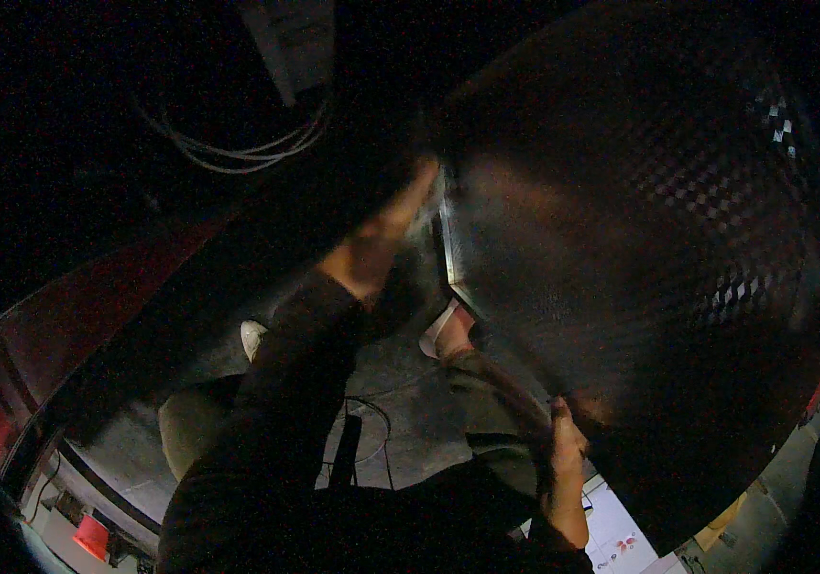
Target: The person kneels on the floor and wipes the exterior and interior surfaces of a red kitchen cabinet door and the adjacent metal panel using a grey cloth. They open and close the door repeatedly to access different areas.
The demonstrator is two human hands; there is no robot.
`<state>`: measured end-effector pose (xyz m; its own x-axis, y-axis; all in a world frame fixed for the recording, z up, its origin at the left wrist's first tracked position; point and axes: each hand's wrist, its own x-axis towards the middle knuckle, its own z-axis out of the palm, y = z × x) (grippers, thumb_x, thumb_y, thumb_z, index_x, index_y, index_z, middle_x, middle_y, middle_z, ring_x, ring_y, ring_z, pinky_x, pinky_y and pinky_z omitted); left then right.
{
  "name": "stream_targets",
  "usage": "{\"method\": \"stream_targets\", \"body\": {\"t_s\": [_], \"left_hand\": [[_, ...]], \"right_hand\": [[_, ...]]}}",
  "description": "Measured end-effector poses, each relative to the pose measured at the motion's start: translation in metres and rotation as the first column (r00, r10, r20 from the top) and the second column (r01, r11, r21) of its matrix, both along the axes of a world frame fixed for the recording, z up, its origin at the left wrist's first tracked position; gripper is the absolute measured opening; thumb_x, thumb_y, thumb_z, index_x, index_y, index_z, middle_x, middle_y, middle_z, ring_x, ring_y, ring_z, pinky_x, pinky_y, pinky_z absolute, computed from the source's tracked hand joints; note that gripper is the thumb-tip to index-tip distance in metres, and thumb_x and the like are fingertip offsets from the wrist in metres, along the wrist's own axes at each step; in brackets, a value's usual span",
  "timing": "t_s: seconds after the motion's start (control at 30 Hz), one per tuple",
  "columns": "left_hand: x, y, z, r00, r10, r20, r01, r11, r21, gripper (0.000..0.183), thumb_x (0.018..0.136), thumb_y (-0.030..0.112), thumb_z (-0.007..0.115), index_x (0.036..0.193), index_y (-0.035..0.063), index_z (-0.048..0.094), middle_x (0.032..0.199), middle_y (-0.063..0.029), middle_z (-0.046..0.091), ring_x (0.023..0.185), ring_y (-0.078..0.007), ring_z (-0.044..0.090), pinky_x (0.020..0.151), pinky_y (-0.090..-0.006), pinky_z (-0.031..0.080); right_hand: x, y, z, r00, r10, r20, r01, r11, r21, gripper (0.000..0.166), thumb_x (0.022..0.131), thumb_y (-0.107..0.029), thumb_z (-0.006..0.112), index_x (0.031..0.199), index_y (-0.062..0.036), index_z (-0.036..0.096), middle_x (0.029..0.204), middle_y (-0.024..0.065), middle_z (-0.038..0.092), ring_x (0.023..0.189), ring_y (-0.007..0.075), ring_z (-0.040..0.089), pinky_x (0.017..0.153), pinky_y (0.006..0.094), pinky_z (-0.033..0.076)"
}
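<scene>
A large dark panel (pixel 560 273) with a glossy, reflective face fills the right side of the view; what it is exactly is too dark to tell. Along its near left side runs a pale, lit edge (pixel 448 237). My left hand (pixel 388 229), blurred, reaches up to the upper part of that edge; its fingertips are hard to make out. Lower down, my right hand (pixel 569 466) grips the panel's lower edge, thumb uppermost. Both forearms wear dark sleeves.
Loops of pale cable (pixel 245 161) hang at the upper left. A dark red surface (pixel 94 301) lies at left, with a red container (pixel 91 537) below. My shoes (pixel 253 339) are on the grey floor (pixel 410 423). A white patterned surface (pixel 614 531) shows at lower right.
</scene>
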<state>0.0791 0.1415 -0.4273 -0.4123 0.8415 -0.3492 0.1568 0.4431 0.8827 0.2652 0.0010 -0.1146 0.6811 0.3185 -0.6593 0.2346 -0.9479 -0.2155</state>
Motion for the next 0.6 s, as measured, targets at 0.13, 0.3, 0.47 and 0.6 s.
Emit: {"method": "stream_targets", "body": {"t_s": [0.13,0.3,0.47,0.6], "left_hand": [[-0.029,0.024,0.007,0.986,0.083,-0.146,-0.084,0.996,0.001,0.032,0.081,0.022,0.058,0.109,0.0066,0.059,0.094,-0.0187,0.061,0.087,-0.0363,0.060,0.073,-0.0445,0.049],[0.010,-0.006,-0.020,0.967,0.122,-0.225,-0.137,0.989,-0.053,0.031,0.083,0.027,0.057,0.109,0.0086,0.059,0.092,-0.0191,0.060,0.086,-0.0381,0.059,0.071,-0.0460,0.049],[0.070,-0.132,0.008,0.995,0.002,-0.102,0.002,0.999,0.042,0.043,0.081,0.018,0.057,0.123,0.0083,0.054,0.112,-0.0218,0.054,0.100,-0.0391,0.055,0.083,-0.0452,0.048],[0.097,-0.143,0.003,0.931,-0.366,0.007,0.366,0.930,-0.030,0.047,0.079,0.015,0.056,0.126,0.0089,0.052,0.117,-0.0231,0.052,0.105,-0.0394,0.054,0.086,-0.0446,0.046]], "right_hand": [[0.006,0.002,-0.009,0.988,0.152,0.032,-0.153,0.987,0.041,0.059,0.084,-0.036,0.061,0.127,0.0028,0.048,0.131,0.0143,0.047,0.117,0.0247,0.045,0.101,0.0336,0.031],[0.000,0.001,-0.016,0.936,0.332,0.118,-0.338,0.941,0.032,0.061,0.085,-0.039,0.059,0.129,0.0011,0.048,0.131,0.0154,0.048,0.118,0.0259,0.045,0.102,0.0341,0.031],[0.039,0.006,-0.055,0.754,0.651,0.086,-0.651,0.758,-0.026,0.050,0.085,-0.040,0.055,0.116,-0.0016,0.055,0.119,0.0120,0.055,0.105,0.0271,0.053,0.087,0.0382,0.041],[0.093,0.003,-0.131,0.608,0.773,0.179,-0.772,0.629,-0.091,0.042,0.088,-0.040,0.049,0.111,-0.0054,0.057,0.113,0.0103,0.059,0.102,0.0271,0.055,0.085,0.0408,0.044]]}}
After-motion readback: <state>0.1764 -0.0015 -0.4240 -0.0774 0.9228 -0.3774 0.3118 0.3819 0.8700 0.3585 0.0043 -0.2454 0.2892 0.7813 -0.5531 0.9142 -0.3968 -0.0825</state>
